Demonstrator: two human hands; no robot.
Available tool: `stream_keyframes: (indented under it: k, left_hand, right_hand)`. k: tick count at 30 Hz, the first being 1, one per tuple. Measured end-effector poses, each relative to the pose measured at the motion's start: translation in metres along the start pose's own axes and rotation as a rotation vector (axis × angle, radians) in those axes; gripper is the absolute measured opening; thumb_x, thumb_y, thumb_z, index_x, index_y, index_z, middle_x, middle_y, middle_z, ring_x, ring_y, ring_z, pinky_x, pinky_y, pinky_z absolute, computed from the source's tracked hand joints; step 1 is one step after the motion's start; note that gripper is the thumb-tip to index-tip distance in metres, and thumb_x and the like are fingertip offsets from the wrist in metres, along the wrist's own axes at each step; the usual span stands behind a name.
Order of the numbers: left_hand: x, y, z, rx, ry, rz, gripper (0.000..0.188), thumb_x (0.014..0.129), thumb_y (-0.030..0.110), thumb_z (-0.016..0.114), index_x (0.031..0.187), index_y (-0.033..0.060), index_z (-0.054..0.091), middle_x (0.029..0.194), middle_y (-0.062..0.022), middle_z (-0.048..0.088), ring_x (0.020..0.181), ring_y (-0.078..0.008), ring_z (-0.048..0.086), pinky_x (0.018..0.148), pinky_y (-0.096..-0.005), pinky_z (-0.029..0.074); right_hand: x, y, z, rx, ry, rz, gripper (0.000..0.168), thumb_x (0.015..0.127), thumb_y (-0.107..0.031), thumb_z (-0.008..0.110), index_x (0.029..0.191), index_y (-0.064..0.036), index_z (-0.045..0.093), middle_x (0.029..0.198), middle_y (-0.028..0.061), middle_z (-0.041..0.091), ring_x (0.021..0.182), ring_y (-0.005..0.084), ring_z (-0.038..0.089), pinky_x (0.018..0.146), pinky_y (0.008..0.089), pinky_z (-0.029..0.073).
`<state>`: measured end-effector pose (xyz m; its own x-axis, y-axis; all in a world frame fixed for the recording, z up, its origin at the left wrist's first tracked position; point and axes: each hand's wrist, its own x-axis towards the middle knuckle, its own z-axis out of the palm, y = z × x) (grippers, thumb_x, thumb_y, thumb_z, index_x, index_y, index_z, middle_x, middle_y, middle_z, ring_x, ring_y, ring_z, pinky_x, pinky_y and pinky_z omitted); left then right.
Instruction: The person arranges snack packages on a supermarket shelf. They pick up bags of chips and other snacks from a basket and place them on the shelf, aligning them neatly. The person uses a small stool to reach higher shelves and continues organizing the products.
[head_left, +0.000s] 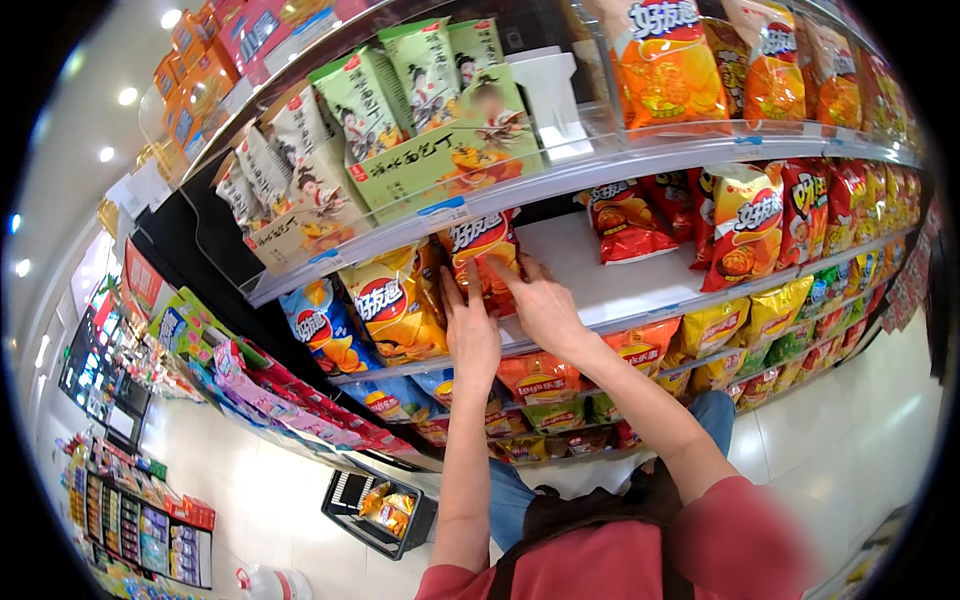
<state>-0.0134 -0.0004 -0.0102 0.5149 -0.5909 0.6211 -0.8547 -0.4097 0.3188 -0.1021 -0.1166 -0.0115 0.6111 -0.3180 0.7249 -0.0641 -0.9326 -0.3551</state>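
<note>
Both hands touch a red chip bag (484, 232) standing on the second shelf, below the price rail. Two spread fingers of my left hand (472, 330) rest against the bag's lower left front. My right hand (546, 304) points its index finger onto the bag's front, with its other fingers by the right edge. The fingers of both hands are apart, and neither is seen gripped around the bag. Immediately left stands a yellow chip bag (394, 304), with a blue chip bag (326, 326) beyond it. To the right, a red chip bag (626, 221) sits farther back on the white shelf (577, 259).
Overhead juts a shelf with a clear front rail (480, 202), holding green snack packets in a display carton (450, 169). More chip bags (547, 379) fill lower shelves. A black basket (375, 514) with several bags stands on the floor, lower left.
</note>
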Motion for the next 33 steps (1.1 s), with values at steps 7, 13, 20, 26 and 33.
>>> stream_keyframes:
  k: [7,13,20,26,33]
  left_hand:
    - [-0.005,0.009,-0.006,0.032,0.005,0.025,0.094,0.082,-0.002,0.072,0.162,0.0140,0.026,0.163,-0.0314,0.020,0.148,-0.0517,0.027,0.117,-0.0510,0.036]
    - [-0.006,0.034,-0.019,0.072,0.015,0.036,0.088,0.084,0.003,0.073,0.160,0.0087,0.029,0.164,-0.0297,0.019,0.150,-0.0492,0.025,0.121,-0.0495,0.030]
    - [0.006,0.087,-0.006,-0.095,0.041,0.240,0.079,0.089,0.004,0.069,0.158,0.0062,0.031,0.163,-0.0289,0.021,0.149,-0.0483,0.028,0.120,-0.0506,0.033]
    - [0.038,0.125,0.055,-0.254,-0.156,0.321,0.065,0.098,0.019,0.061,0.155,0.0014,0.036,0.166,-0.0252,0.024,0.145,-0.0466,0.037,0.115,-0.0455,0.039]
    - [0.064,0.135,0.103,-0.255,-0.290,0.312,0.062,0.102,0.027,0.055,0.154,-0.0014,0.037,0.165,-0.0261,0.026,0.147,-0.0437,0.036,0.118,-0.0452,0.036]
  right_hand:
    - [-0.007,-0.007,-0.021,0.108,-0.101,0.094,0.081,0.080,0.000,0.068,0.154,-0.018,0.041,0.141,0.0265,0.050,0.118,0.0464,0.060,0.090,0.0508,0.056]
    - [-0.017,0.002,-0.044,0.158,-0.016,0.074,0.075,0.085,-0.006,0.071,0.153,-0.016,0.042,0.143,0.0252,0.050,0.123,0.0457,0.057,0.098,0.0500,0.053]
    - [-0.018,0.054,-0.090,-0.032,0.180,0.138,0.066,0.081,-0.006,0.072,0.144,-0.008,0.051,0.142,0.0259,0.052,0.128,0.0449,0.053,0.105,0.0492,0.049]
    - [-0.031,0.113,-0.105,-0.333,0.221,0.238,0.065,0.080,-0.009,0.070,0.143,-0.003,0.053,0.144,0.0256,0.050,0.129,0.0447,0.052,0.107,0.0521,0.045]
    - [-0.039,0.149,-0.084,-0.468,0.210,0.242,0.066,0.080,-0.018,0.070,0.142,0.000,0.055,0.143,0.0269,0.053,0.126,0.0445,0.054,0.104,0.0531,0.046]
